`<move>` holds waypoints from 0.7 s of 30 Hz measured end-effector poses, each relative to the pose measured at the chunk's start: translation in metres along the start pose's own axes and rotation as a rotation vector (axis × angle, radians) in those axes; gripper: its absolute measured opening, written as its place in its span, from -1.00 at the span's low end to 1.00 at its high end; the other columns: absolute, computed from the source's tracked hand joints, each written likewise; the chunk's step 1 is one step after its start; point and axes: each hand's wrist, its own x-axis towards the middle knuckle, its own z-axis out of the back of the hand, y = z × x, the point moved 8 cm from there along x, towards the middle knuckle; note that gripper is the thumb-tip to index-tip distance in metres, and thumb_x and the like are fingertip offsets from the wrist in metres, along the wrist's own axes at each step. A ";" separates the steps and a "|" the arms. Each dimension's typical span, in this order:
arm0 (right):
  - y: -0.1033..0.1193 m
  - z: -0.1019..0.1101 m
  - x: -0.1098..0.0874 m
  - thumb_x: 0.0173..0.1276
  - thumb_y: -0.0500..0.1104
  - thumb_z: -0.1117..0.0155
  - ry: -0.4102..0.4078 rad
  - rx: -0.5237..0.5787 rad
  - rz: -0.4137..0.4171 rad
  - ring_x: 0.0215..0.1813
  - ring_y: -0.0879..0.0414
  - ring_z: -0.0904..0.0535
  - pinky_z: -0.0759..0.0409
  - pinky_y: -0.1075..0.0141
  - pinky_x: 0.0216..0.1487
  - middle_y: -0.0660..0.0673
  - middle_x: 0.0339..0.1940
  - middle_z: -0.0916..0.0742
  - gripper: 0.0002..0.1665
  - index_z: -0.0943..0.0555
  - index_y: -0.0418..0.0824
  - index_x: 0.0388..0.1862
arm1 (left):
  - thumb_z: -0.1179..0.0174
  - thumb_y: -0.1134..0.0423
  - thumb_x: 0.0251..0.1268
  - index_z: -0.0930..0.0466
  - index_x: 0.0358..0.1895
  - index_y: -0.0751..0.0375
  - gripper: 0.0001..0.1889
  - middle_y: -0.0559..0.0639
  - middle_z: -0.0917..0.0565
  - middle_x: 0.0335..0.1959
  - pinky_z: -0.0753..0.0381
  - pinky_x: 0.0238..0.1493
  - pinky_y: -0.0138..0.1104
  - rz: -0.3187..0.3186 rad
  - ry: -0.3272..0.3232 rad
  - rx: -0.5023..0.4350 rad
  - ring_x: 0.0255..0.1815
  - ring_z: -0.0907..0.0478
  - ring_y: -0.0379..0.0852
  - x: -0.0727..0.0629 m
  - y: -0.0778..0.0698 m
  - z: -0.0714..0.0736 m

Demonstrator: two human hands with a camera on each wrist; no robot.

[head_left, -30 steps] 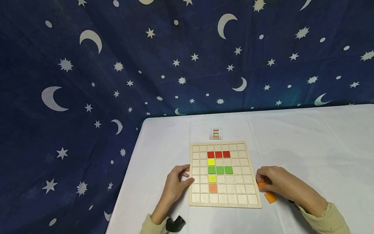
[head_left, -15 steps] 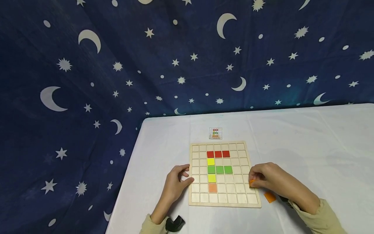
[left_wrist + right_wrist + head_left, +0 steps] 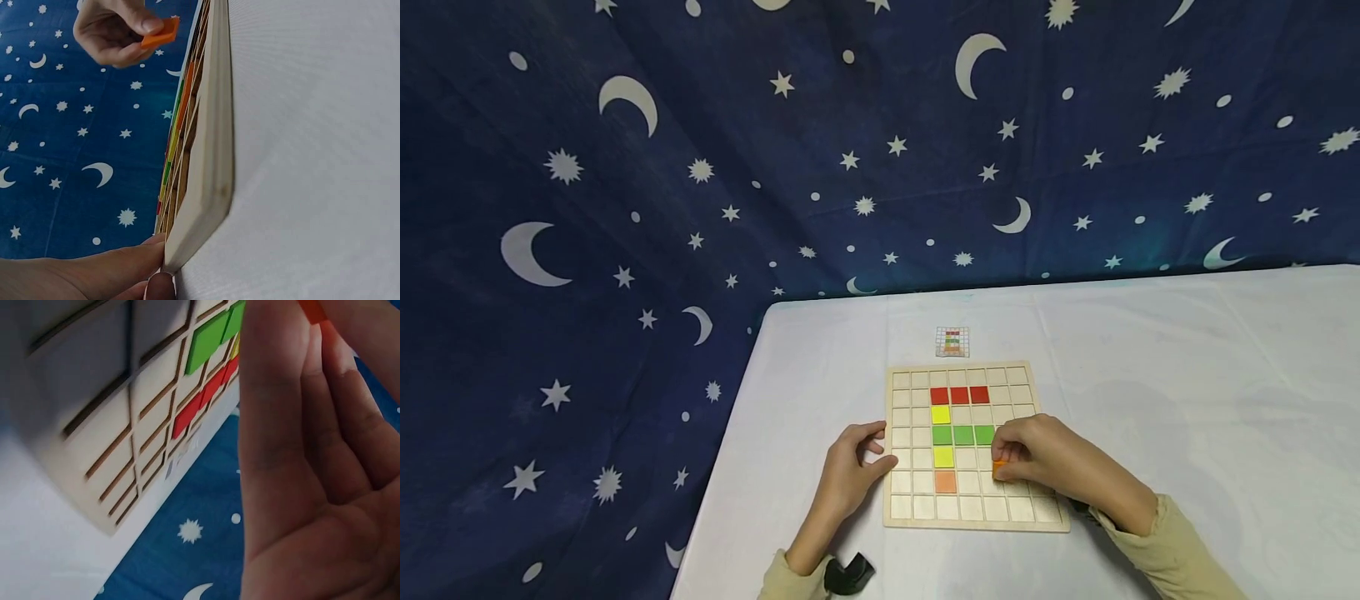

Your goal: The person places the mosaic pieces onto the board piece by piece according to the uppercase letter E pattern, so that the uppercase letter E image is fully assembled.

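A wooden grid board (image 3: 898, 508) lies on the table, with rows of red tiles (image 3: 959, 396) and green tiles (image 3: 963, 435) in its cells. Two yellow tiles (image 3: 943, 457) and a paler orange tile (image 3: 945, 482) sit in the same column at the left of those rows. Over the board's right half, my right hand (image 3: 1047, 457) pinches an orange tile (image 3: 161, 34) between thumb and fingers. The thumb and fingers of my left hand (image 3: 852, 468) rest at the board's left edge; the wrist view shows them touching its rim (image 3: 206, 187).
A small card (image 3: 952, 342) printed with a coloured grid lies just behind the board. Near the left sleeve is a black strap piece (image 3: 849, 575). White cloth (image 3: 1187, 375) covers the table, and a dark blue curtain (image 3: 820, 150) with moons and stars hangs behind.
My right hand has picked up an orange tile from beside the board and carried it left over the grid. Another loose orange tile is now hidden by the right arm. My left hand stays put.
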 end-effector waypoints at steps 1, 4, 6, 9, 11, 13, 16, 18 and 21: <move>0.001 -0.002 0.002 0.07 -0.19 -0.57 -0.001 0.000 0.006 -0.48 0.42 -0.38 -0.45 0.44 -0.43 0.24 -0.59 -0.51 -0.74 -0.59 -0.01 -0.47 | -0.45 0.38 0.07 -0.62 0.13 0.29 -0.52 0.03 -0.64 -0.13 -0.45 -0.33 -0.49 0.003 0.000 0.000 -0.23 -0.56 -0.15 0.000 0.000 0.000; 0.005 -0.006 0.008 0.08 -0.20 -0.57 -0.005 -0.004 0.022 -0.48 0.41 -0.37 -0.46 0.44 -0.42 0.24 -0.58 -0.51 -0.75 -0.60 -0.02 -0.46 | -0.45 0.38 0.08 -0.62 0.13 0.30 -0.52 0.03 -0.64 -0.13 -0.47 -0.34 -0.49 0.005 0.001 -0.003 -0.23 -0.56 -0.16 0.000 0.001 0.000; 0.007 -0.010 0.011 0.08 -0.21 -0.57 -0.005 -0.007 0.029 -0.48 0.41 -0.37 -0.45 0.44 -0.41 0.23 -0.58 -0.52 -0.76 -0.60 -0.03 -0.46 | -0.44 0.38 0.08 -0.62 0.14 0.30 -0.52 0.02 -0.64 -0.13 -0.47 -0.34 -0.48 0.006 0.001 -0.004 -0.23 -0.56 -0.17 0.000 0.001 0.000; 0.008 -0.015 0.016 0.08 -0.22 -0.57 -0.001 -0.009 0.030 -0.48 0.40 -0.37 -0.46 0.44 -0.41 0.23 -0.57 -0.53 -0.76 -0.60 -0.03 -0.46 | -0.44 0.38 0.08 -0.62 0.14 0.31 -0.52 0.03 -0.64 -0.13 -0.48 -0.35 -0.48 -0.001 -0.002 -0.006 -0.24 -0.55 -0.18 0.000 0.000 0.000; 0.009 -0.019 0.019 0.08 -0.23 -0.57 0.005 -0.007 0.033 -0.49 0.41 -0.37 -0.46 0.44 -0.41 0.23 -0.57 -0.53 -0.76 -0.60 -0.04 -0.46 | -0.44 0.39 0.07 -0.62 0.14 0.31 -0.52 0.02 -0.64 -0.14 -0.48 -0.35 -0.48 -0.003 -0.005 -0.002 -0.25 -0.55 -0.19 0.000 0.000 0.000; 0.010 -0.024 0.021 0.08 -0.24 -0.56 0.016 0.003 0.034 -0.50 0.41 -0.38 -0.47 0.44 -0.42 0.23 -0.57 -0.54 -0.76 -0.60 -0.04 -0.47 | -0.44 0.40 0.06 -0.62 0.13 0.31 -0.52 0.02 -0.64 -0.14 -0.48 -0.36 -0.48 -0.003 -0.006 0.000 -0.25 -0.55 -0.19 0.000 0.000 0.000; 0.011 -0.031 0.024 0.09 -0.26 -0.55 0.036 0.013 0.038 -0.52 0.42 -0.39 -0.48 0.45 -0.43 0.23 -0.59 -0.55 -0.75 -0.60 -0.04 -0.49 | -0.45 0.41 0.05 -0.62 0.13 0.31 -0.51 0.02 -0.65 -0.14 -0.49 -0.36 -0.48 0.000 -0.008 0.001 -0.24 -0.56 -0.19 0.000 0.001 0.000; 0.011 -0.034 0.026 0.09 -0.27 -0.55 0.045 0.016 0.038 -0.53 0.42 -0.38 -0.47 0.45 -0.45 0.23 -0.61 -0.54 -0.74 -0.59 -0.03 -0.51 | -0.45 0.41 0.05 -0.62 0.13 0.31 -0.51 0.03 -0.65 -0.13 -0.50 -0.35 -0.49 0.003 -0.007 -0.004 -0.23 -0.57 -0.18 0.000 0.001 0.000; 0.012 -0.038 0.028 0.08 -0.27 -0.55 0.056 0.010 0.038 -0.53 0.42 -0.37 -0.45 0.46 -0.45 0.23 -0.63 -0.51 -0.71 -0.56 -0.02 -0.54 | -0.46 0.40 0.05 -0.62 0.13 0.32 -0.50 0.04 -0.65 -0.13 -0.49 -0.35 -0.49 0.005 -0.004 -0.006 -0.23 -0.57 -0.16 0.000 0.001 0.000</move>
